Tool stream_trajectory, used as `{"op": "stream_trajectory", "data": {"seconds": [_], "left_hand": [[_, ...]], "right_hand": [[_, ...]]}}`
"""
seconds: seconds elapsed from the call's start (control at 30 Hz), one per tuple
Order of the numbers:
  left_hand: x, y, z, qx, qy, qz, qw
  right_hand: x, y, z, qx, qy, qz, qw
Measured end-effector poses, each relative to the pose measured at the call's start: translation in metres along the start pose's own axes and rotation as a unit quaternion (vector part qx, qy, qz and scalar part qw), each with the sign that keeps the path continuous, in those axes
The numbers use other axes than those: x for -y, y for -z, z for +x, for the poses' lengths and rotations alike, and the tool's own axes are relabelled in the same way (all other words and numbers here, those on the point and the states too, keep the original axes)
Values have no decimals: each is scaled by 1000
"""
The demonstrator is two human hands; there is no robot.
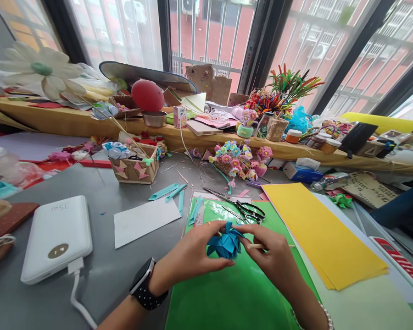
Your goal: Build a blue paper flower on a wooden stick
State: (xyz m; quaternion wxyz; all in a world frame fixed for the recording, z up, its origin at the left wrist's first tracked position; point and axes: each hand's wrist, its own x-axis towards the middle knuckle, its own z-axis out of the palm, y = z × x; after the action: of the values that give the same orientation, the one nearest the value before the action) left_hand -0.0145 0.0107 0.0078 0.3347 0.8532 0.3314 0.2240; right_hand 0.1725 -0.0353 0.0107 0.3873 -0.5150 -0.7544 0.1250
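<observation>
Between my hands is a blue folded-paper flower point(227, 245), held above a green plastic folder point(227, 295). My left hand point(196, 247) grips it from the left, thumb below and fingers above. On the other side my right hand point(270, 250) pinches a petal's edge at the upper right. A thin pale wooden stick point(256, 246) also lies in the right hand's grip. Just beyond the hands, black-handled scissors point(251, 211) rest on the folder. Folded light-blue paper strips point(163, 192) lie to the upper left, close to a white paper sheet point(146, 223).
A white power bank point(60, 238) with a cable sits at the left. Yellow paper point(325, 233) lies at the right. Behind are a decorated cardboard box point(134, 168), a basket of small fluffy flowers point(234, 160) and a crowded ledge point(199, 140) below the windows.
</observation>
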Motion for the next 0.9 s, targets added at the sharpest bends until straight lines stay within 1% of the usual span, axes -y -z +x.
{"op": "stream_trajectory", "data": {"seconds": [0.1, 0.4, 0.7, 0.9], "left_hand": [[0, 0, 0, 2, -3, 12, 1000], [1, -1, 1, 11, -16, 27, 999], [1, -3, 2, 22, 11, 25, 999], [-1, -3, 1, 16, 30, 4, 999]], "right_hand": [[-2, 1, 1, 4, 20, 20, 1000], [-1, 1, 1, 5, 0, 26, 1000], [-2, -7, -2, -16, -3, 7, 1000], [0, -10, -2, -43, 11, -17, 999]]}}
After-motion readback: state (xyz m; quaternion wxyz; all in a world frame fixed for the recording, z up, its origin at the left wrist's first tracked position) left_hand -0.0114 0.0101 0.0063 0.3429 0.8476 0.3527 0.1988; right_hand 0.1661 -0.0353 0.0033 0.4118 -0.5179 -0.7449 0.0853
